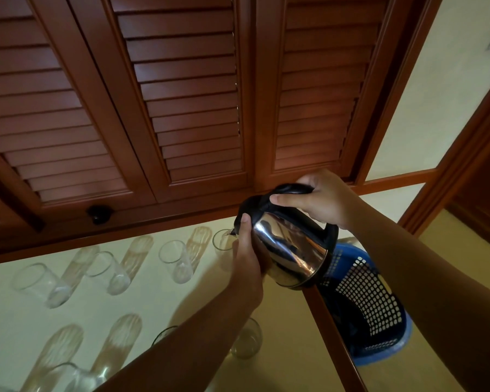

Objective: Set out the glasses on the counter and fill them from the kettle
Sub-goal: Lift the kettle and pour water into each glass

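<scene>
A steel kettle [290, 250] with a black lid and handle is tilted to the left, its spout over the rim of a clear glass [221, 241] in the back row. My right hand [320, 199] grips the black handle on top. My left hand [248, 253] presses against the kettle's front side near the spout and partly hides that glass. Several more clear glasses stand on the pale counter [159, 301]: one [173, 261], another [108, 271] and a third [36, 284] in the back row, others near the front, one [246, 340] under my left forearm.
A blue perforated plastic basket [371, 306] sits low to the right, beyond the counter's wooden edge [331, 343]. Louvred wooden cabinet doors [181, 94] hang above the counter, with a dark round knob [99, 215] on the rail.
</scene>
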